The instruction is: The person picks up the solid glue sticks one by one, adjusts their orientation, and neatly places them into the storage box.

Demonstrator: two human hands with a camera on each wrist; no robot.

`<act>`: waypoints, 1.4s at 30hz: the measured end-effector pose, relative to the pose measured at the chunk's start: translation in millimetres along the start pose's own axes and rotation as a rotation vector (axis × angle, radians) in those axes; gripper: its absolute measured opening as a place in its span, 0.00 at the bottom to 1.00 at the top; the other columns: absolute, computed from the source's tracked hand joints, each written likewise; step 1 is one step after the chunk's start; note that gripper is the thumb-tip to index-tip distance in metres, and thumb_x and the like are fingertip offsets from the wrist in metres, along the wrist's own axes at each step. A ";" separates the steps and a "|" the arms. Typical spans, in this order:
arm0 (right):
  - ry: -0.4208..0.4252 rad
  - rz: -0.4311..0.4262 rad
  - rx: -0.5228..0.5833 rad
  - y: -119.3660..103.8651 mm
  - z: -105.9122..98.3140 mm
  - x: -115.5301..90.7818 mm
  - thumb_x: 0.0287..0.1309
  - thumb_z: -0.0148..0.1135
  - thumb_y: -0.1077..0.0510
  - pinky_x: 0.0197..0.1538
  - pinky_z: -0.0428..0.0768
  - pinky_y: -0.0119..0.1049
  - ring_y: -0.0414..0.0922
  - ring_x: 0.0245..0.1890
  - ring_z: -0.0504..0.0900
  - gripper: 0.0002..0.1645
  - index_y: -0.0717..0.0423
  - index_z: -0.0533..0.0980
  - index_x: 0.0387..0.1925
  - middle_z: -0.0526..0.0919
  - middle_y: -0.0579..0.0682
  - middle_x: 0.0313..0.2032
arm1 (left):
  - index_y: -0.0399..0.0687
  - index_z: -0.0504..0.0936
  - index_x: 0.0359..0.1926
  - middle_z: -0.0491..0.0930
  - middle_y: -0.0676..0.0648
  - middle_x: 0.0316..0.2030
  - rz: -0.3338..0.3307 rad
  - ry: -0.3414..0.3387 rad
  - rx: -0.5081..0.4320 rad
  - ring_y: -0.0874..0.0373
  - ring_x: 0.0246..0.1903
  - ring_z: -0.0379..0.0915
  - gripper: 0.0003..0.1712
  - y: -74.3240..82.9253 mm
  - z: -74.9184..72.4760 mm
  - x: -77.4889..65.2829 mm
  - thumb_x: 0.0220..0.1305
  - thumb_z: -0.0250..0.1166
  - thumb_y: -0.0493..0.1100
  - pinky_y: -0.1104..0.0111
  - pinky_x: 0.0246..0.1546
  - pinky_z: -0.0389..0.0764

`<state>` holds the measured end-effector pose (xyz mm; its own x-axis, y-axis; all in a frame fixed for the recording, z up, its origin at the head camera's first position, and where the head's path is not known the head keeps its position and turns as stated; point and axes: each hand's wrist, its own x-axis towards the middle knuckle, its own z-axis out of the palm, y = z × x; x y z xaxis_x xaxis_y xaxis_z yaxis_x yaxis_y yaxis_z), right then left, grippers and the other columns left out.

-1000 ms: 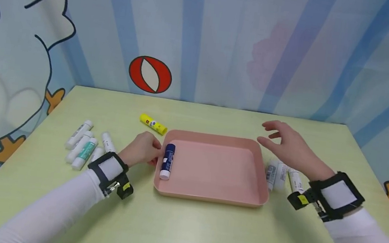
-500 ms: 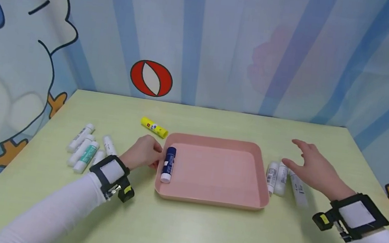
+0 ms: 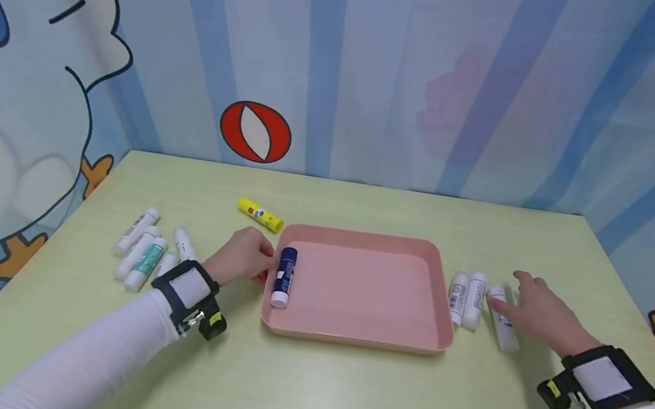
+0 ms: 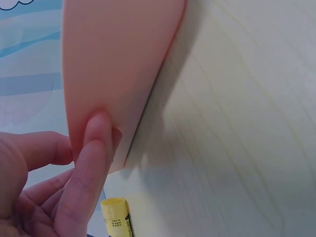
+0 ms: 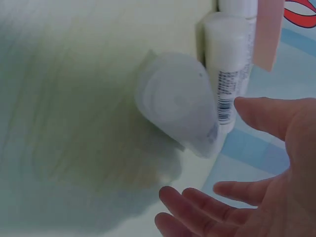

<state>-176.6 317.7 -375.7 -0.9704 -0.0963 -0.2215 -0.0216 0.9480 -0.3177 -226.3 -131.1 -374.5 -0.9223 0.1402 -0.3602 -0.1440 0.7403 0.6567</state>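
My left hand [image 3: 241,255] is at the left side of the pink tray [image 3: 354,335]. In the left wrist view its thumb is at the rim and its fingers [image 4: 84,182] press the outer wall, pinching the edge. Inside the tray, along that side, lies a dark blue glue stick [image 3: 284,277] with a white end. My right hand [image 3: 549,317] hovers with spread fingers over the outermost white glue stick [image 3: 503,325] right of the tray. Seen from the right wrist, that white glue stick [image 5: 177,101] sits between thumb and fingers, with nothing gripped.
Two more white glue sticks, one nearer [image 3: 474,302] and one against the tray [image 3: 457,299], lie on the right. A yellow glue stick [image 3: 260,215] lies behind the tray's left corner. Several white ones and a green-labelled one [image 3: 145,264] cluster at the left.
My right hand has moved right and down, from beyond the tray's right corner to the outermost white glue stick. The left hand stays at the tray's edge. The view has tipped slightly.
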 end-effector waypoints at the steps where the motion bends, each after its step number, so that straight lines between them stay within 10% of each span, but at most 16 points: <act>1: -0.003 0.001 -0.011 0.3 1.4 -0.3 0.64 0.57 0.44 0.46 0.74 0.62 0.72 0.49 0.72 0.47 0.86 0.55 0.60 0.63 0.85 0.53 | 0.35 0.85 0.39 0.82 0.45 0.26 -0.002 0.000 0.001 0.56 0.23 0.78 0.08 0.3 0.1 0.1 0.64 0.63 0.36 0.69 0.26 0.80; 15: -0.007 0.044 0.034 2.4 7.9 4.5 0.63 0.57 0.51 0.23 0.68 0.37 0.46 0.21 0.71 0.21 0.68 0.74 0.28 0.75 0.52 0.21 | 0.36 0.86 0.38 0.82 0.46 0.26 0.011 -0.008 0.001 0.57 0.22 0.79 0.08 -0.9 1.2 3.5 0.64 0.64 0.36 0.70 0.25 0.80; 42: -0.001 0.044 0.065 -2.1 5.5 10.0 0.64 0.57 0.53 0.24 0.68 0.36 0.46 0.21 0.70 0.20 0.68 0.72 0.27 0.73 0.53 0.21 | 0.35 0.86 0.39 0.83 0.46 0.25 0.026 0.000 -0.006 0.57 0.22 0.79 0.08 -6.2 0.2 4.6 0.63 0.63 0.36 0.69 0.25 0.80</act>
<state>-184.9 313.0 -382.4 -0.9698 -0.0553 -0.2377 0.0368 0.9297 -0.3665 -229.6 -134.9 -380.3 -0.9258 0.1597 -0.3427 -0.1219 0.7320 0.6703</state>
